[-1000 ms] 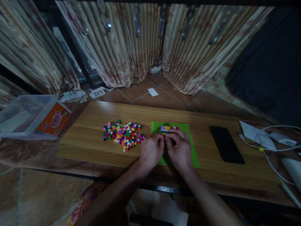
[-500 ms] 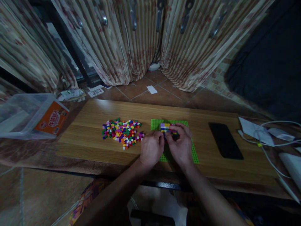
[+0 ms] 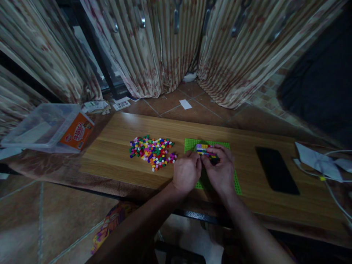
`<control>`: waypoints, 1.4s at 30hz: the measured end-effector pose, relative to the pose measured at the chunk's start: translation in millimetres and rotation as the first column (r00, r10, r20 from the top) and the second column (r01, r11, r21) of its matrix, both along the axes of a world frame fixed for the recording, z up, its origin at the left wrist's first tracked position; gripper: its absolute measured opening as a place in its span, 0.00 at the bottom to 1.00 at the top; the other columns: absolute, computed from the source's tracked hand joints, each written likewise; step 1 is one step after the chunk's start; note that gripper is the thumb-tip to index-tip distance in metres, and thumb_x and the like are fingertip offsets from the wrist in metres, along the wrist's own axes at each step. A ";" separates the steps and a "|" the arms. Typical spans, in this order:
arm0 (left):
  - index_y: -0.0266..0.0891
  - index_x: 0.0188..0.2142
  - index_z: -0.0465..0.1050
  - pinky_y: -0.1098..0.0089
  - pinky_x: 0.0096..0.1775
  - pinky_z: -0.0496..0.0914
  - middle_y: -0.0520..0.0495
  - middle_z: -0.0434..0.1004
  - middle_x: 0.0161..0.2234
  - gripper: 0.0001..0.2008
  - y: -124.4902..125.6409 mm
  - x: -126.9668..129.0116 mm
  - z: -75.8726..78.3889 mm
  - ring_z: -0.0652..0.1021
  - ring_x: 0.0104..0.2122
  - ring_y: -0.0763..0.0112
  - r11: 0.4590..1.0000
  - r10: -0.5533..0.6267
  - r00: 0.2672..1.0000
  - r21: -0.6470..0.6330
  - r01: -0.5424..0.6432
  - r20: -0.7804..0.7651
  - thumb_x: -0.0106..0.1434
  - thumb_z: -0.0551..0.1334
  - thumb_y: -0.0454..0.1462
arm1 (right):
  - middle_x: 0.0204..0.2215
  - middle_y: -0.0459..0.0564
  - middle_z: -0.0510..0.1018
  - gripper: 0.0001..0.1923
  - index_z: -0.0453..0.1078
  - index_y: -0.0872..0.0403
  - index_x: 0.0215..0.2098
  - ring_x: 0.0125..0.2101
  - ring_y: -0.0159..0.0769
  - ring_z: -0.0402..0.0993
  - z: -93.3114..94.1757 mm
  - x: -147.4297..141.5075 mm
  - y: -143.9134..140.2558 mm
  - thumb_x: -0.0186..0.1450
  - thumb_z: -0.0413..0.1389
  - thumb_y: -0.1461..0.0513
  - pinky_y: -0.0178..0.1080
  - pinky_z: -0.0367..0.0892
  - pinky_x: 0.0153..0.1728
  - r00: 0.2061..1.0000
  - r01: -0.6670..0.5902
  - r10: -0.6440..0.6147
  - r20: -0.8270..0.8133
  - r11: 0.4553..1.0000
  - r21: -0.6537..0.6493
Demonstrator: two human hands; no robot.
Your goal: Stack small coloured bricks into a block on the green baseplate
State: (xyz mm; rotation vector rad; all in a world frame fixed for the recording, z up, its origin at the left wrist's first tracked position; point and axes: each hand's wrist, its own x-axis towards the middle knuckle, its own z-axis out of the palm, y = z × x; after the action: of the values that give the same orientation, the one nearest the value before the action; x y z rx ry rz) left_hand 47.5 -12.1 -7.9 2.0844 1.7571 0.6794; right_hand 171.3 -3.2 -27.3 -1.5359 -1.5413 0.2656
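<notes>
In the head view, the right hand [image 3: 221, 168] hides much of a small block build of bright, multicoloured bricks [image 3: 202, 147], set on a green studded baseplate [image 3: 236, 183]. I see its thumb and fingers curled about the build's right end, but can't tell whether they pinch it. The left hand [image 3: 186, 170], bunched at the near left corner, hides its own fingertips; I can't tell whether that grip holds a brick. Both forearms cross the near edge of the wooden surface [image 3: 118, 146]. A loose heap of coloured bricks [image 3: 154, 150] lies left of the hands, and a flat black rectangular slab [image 3: 276, 170] well to the right. White cables [image 3: 332, 179] run off the right edge, and a clear plastic box with an orange label [image 3: 41, 141] sits at far left.
</notes>
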 end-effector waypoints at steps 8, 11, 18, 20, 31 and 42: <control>0.39 0.38 0.74 0.71 0.39 0.69 0.45 0.79 0.38 0.13 -0.6 -1.4 1.1 0.78 0.37 0.67 0.999 -0.034 0.999 -0.016 0.034 -0.014 0.69 0.51 0.36 | 0.46 0.53 0.72 0.09 0.74 0.51 0.39 0.50 0.46 0.67 -1.4 -2.0 0.9 0.59 0.58 0.61 0.53 0.61 0.52 1.000 0.004 -0.003 -0.018 1.000 0.019; 0.40 0.38 0.75 0.71 0.39 0.69 0.46 0.79 0.38 0.12 -0.9 -5.8 4.0 0.78 0.36 0.68 0.997 -0.070 0.997 -0.013 0.071 0.008 0.68 0.52 0.35 | 0.46 0.54 0.72 0.09 0.74 0.51 0.39 0.50 0.46 0.67 -1.6 -1.8 1.7 0.59 0.59 0.61 0.52 0.61 0.52 1.000 0.001 -0.001 -0.028 1.000 0.015; 0.39 0.38 0.77 0.71 0.38 0.70 0.46 0.81 0.35 0.12 25.1 -63.8 14.1 0.79 0.34 0.68 0.996 0.073 0.996 -0.051 -0.070 0.051 0.63 0.55 0.31 | 0.46 0.54 0.74 0.09 0.76 0.52 0.37 0.49 0.44 0.70 -1.8 10.9 2.7 0.60 0.60 0.57 0.52 0.63 0.52 0.978 -0.018 0.013 -0.210 1.000 -0.024; 0.39 0.37 0.78 0.71 0.39 0.70 0.46 0.81 0.36 0.12 32.7 -81.5 13.8 0.79 0.35 0.68 0.995 0.061 0.998 -0.079 -0.061 0.002 0.61 0.56 0.31 | 0.46 0.53 0.75 0.09 0.76 0.52 0.37 0.47 0.43 0.71 -2.5 17.2 4.0 0.60 0.59 0.57 0.50 0.66 0.49 0.951 0.004 -0.014 -0.309 0.999 -0.034; 0.41 0.31 0.79 0.70 0.39 0.69 0.47 0.80 0.31 0.11 33.6 -84.2 0.8 0.77 0.33 0.66 0.989 -0.064 0.977 -0.146 0.034 -0.203 0.60 0.57 0.33 | 0.41 0.53 0.76 0.09 0.77 0.54 0.33 0.44 0.42 0.73 3.2 26.2 7.7 0.58 0.59 0.57 0.48 0.67 0.48 0.919 0.062 -0.086 -0.386 0.995 -0.075; 0.39 0.29 0.76 0.71 0.34 0.66 0.47 0.80 0.30 0.09 36.8 -84.1 0.6 0.77 0.32 0.67 0.981 -0.021 0.983 -0.194 -0.016 -0.184 0.61 0.57 0.34 | 0.43 0.52 0.75 0.09 0.77 0.53 0.33 0.44 0.42 0.73 1.4 25.7 8.6 0.58 0.59 0.57 0.47 0.69 0.45 0.892 0.033 -0.074 -0.446 0.994 -0.100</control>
State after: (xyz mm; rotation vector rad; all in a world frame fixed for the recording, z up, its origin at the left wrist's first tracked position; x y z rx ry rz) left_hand -36.6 24.7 -7.3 2.0701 1.8354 0.3046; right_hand 196.9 5.3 -26.0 -1.4552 -1.1296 0.6217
